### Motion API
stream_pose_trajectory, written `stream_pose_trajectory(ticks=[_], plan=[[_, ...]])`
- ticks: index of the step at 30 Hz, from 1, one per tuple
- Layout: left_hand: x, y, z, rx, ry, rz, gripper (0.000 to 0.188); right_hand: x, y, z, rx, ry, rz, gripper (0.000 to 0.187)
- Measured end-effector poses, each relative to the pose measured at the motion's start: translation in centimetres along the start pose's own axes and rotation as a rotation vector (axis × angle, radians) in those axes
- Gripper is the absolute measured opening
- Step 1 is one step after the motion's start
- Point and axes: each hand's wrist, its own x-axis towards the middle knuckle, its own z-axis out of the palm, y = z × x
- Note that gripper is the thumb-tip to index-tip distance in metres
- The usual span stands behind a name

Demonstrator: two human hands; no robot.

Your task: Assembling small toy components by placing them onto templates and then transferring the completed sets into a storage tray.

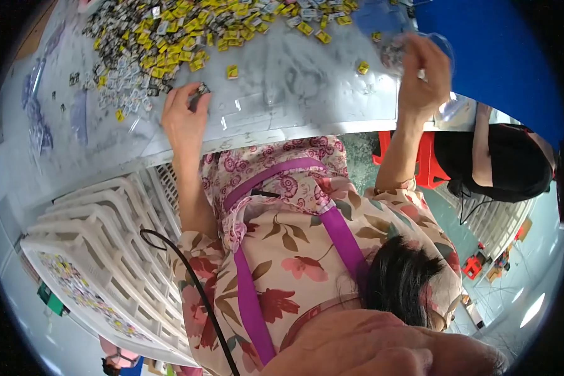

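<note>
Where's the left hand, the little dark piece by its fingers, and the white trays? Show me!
Left hand [184,120]: head view, back of the hand.
Little dark piece [202,89]: head view, its showing face, by the fingertips.
White trays [100,250]: head view, stack's side walls.

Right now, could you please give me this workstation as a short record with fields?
Left hand: pinching a small dark piece near the table's front edge
Right hand: raised at the right, holding clear plastic, apparently a bag; contents unclear
Table: pale, glossy
Pile: small yellow, dark and whitish pieces, mostly at the far left
Loose piece: yellow, apart from the pile
Lower left: white trays, stacked
Far right: blue surface
</note>
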Motion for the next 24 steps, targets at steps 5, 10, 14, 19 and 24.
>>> stream_pose_trajectory(ticks=[5,10,14,19,24], plan=[[0.4,0.4,0.3,-0.024,-0.016,0.029,0.026,-2.1,-4.9,6.9,0.48,-0.683,0.057,0.021],[0.3,0.2,-0.2,-0.059,-0.027,0.003,0.028,-3.7,-4.3,12.7,0.309,-0.629,-0.141,0.021],[0.2,0.1,-0.7,-0.039,-0.049,0.031,0.03,-3.6,-3.9,13.2,-0.036,-0.57,-0.093,0.022],[0.9,-1.4,-2.2,-0.047,0.05,-0.027,0.029,-4.5,-2.8,12.9,-0.027,-0.471,-0.106,0.021],[3.2,-3.9,-3.7,0.152,0.229,0.05,0.024,-4.7,-2.0,12.5,-0.016,-0.469,-0.1,0.018]])
